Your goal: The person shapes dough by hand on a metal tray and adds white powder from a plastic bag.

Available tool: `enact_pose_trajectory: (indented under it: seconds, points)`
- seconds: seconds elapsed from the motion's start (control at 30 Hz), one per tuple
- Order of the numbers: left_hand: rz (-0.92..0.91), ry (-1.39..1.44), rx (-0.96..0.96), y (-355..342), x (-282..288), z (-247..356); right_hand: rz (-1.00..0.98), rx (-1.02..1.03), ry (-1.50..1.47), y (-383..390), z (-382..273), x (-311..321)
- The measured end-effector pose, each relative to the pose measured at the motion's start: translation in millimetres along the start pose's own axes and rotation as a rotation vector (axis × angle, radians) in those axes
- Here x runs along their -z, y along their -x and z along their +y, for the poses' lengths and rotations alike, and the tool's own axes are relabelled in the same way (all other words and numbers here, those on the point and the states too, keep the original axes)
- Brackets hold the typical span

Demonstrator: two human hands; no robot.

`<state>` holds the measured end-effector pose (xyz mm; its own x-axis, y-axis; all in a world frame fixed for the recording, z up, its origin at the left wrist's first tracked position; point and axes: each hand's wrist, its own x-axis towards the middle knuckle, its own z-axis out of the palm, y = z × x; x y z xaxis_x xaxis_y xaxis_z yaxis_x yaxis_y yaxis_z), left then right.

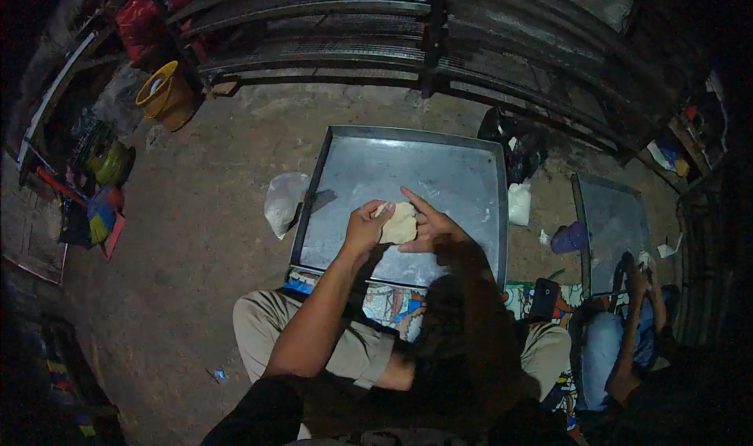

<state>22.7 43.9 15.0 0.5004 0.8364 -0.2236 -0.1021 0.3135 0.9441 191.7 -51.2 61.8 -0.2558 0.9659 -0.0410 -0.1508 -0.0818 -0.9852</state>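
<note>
A flat, pale round of dough [399,223] is held up over a large metal tray [416,154]. My left hand [365,228] grips its left side, with the thumb on top and the fingers curled at the edge. On the opposite side, my right hand [434,228] has its fingers spread apart. Some of those fingers touch the dough's right edge. White, floury smears mark the tray's surface beneath my hands.
Left of the tray lies a clear bag of white stuff [285,203]; another white bag [519,203] is at its right. Beyond stand a purple cup [569,238] and a second tray [614,218], where another person's hands [639,277] work. Racks [314,24] line the back, near a yellow bucket [168,97].
</note>
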Motion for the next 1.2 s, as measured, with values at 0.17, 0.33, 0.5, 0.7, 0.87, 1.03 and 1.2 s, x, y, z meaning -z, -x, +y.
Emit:
enact_pose_trajectory:
  seconds: [0.17, 0.33, 0.5, 0.7, 0.87, 1.03, 1.2]
  points:
    - [-0.075, 0.028, 0.096, 2.5, -4.5, 7.8, 0.021, -0.027, -0.051, 4.5, 8.5, 5.0]
    - [-0.182, -0.139, 0.043, 1.6, 7.2, -1.4, 0.137, -0.045, 0.137, 3.3, 21.3, 24.3]
    - [-0.167, -0.106, 0.051, -6.9, 9.3, -15.2, 0.19, -0.075, -0.005, -1.0, 48.1, 40.1]
    - [-0.089, 0.013, 0.262, -5.7, 7.8, -3.0, 0.198, -0.162, -0.119, -3.7, 45.3, 46.9]
    - [-0.099, -0.062, 0.058, -4.2, 6.6, -6.2, 0.357, -0.14, 0.056, -8.4, 44.6, 43.9]
    - [-0.118, -0.102, 0.038, -7.4, 8.7, -18.7, 0.422, -0.085, 0.136, -17.3, 54.5, 38.7]
    - [-0.054, -0.197, -0.009, -15.0, 9.7, -45.9, 0.457, -0.039, 0.197, -25.2, 61.0, 28.7]
